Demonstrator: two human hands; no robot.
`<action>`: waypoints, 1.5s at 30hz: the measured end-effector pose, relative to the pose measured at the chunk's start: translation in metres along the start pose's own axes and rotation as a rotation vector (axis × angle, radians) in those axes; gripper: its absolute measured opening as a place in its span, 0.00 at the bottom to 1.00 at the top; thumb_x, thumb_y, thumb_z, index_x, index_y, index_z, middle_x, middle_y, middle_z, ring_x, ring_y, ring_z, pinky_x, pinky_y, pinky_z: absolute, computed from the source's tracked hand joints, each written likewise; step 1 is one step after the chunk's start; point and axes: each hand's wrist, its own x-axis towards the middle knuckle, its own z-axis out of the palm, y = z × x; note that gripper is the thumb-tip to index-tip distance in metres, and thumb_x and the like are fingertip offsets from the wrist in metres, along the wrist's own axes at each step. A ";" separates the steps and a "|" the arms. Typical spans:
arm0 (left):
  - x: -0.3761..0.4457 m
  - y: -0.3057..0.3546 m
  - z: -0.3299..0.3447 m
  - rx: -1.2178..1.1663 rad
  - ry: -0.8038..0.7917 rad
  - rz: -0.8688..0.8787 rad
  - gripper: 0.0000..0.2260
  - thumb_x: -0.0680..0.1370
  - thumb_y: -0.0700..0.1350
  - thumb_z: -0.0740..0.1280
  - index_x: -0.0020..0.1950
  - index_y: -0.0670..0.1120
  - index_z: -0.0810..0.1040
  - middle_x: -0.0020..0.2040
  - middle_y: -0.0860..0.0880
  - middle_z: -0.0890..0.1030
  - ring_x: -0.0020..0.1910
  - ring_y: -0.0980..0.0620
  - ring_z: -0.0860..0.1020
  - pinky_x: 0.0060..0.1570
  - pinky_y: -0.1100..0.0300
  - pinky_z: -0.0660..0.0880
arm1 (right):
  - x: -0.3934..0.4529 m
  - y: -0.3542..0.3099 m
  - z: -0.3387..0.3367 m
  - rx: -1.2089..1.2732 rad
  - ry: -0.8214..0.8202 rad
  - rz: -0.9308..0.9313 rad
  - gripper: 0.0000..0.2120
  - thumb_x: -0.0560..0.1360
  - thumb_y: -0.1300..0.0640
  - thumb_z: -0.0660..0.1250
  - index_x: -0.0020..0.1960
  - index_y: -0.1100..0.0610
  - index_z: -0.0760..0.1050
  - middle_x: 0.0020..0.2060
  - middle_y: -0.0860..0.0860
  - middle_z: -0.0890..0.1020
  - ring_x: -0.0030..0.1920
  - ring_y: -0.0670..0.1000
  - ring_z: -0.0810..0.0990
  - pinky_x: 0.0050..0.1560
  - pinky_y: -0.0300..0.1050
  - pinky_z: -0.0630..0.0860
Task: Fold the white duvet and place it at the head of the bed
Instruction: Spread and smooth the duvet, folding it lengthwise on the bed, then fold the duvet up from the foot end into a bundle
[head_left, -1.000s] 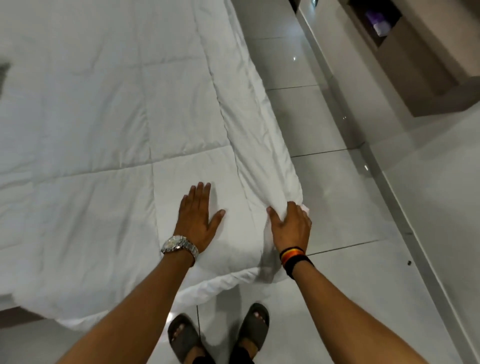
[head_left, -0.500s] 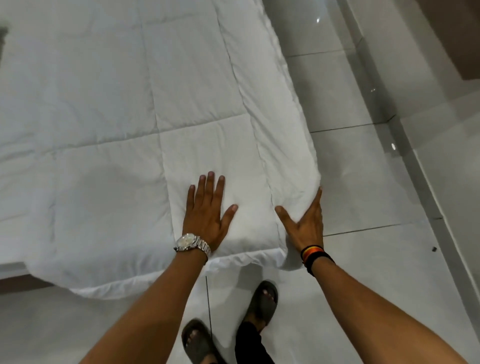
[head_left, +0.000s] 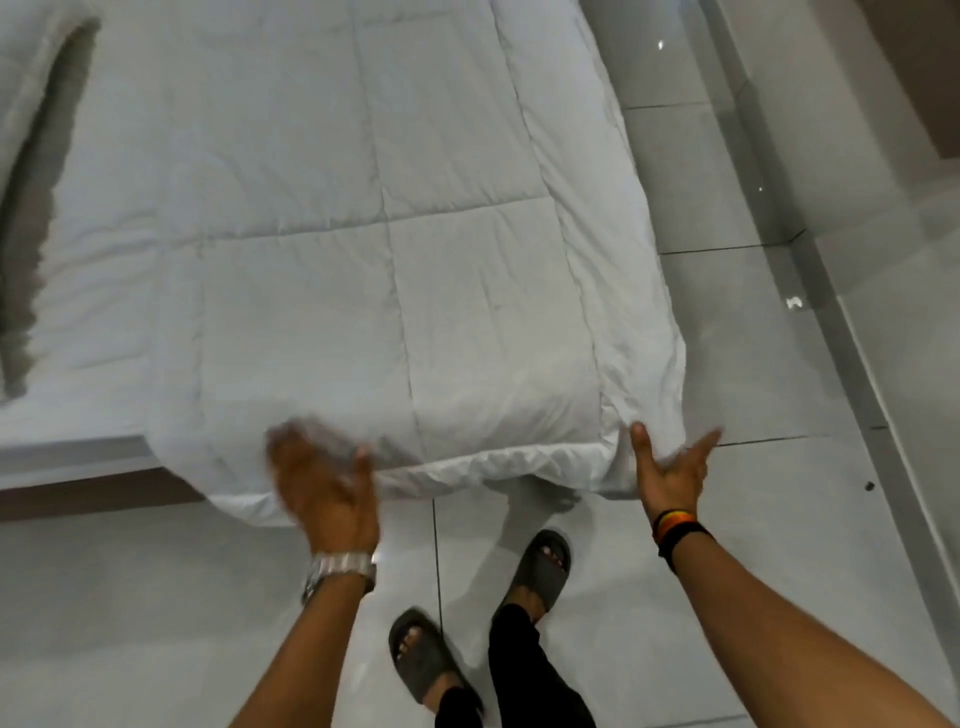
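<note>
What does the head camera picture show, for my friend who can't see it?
A person's two hands reach for the near edge of a white duvet on a bed. The right hand is open at its corner, the left hand is blurred. Below are grey slippers on a shiny tiled floor.

The duvet (head_left: 395, 234) is matt white quilted cloth, softly creased. The floor (head_left: 753, 374) tiles are glossy and smooth. The watch (head_left: 340, 569) band looks like shiny metal; the sandals (head_left: 540, 569) matt grey.

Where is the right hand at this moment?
In the head view, the right hand is lower right, at the near right corner of the white quilted duvet, above the grey tiled floor.
</note>
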 end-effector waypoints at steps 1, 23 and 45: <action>-0.008 -0.030 -0.006 -0.116 0.031 -0.223 0.48 0.76 0.73 0.58 0.84 0.42 0.48 0.84 0.40 0.48 0.83 0.42 0.48 0.80 0.44 0.48 | -0.011 0.016 0.008 0.094 -0.008 0.094 0.71 0.56 0.16 0.67 0.83 0.46 0.32 0.82 0.56 0.57 0.80 0.59 0.61 0.79 0.59 0.60; 0.040 -0.097 0.050 -1.240 0.330 -0.850 0.43 0.57 0.58 0.87 0.70 0.57 0.76 0.60 0.53 0.85 0.55 0.50 0.85 0.50 0.43 0.83 | -0.017 0.002 0.112 0.946 0.177 0.089 0.51 0.61 0.55 0.87 0.78 0.45 0.66 0.65 0.48 0.82 0.58 0.51 0.85 0.58 0.58 0.83; 0.335 0.176 -0.162 -0.798 0.274 -0.174 0.38 0.79 0.40 0.72 0.83 0.50 0.54 0.76 0.45 0.69 0.71 0.49 0.72 0.68 0.63 0.69 | -0.021 -0.449 0.064 0.403 -0.337 -0.316 0.53 0.75 0.56 0.76 0.82 0.38 0.40 0.69 0.54 0.74 0.68 0.58 0.75 0.61 0.64 0.79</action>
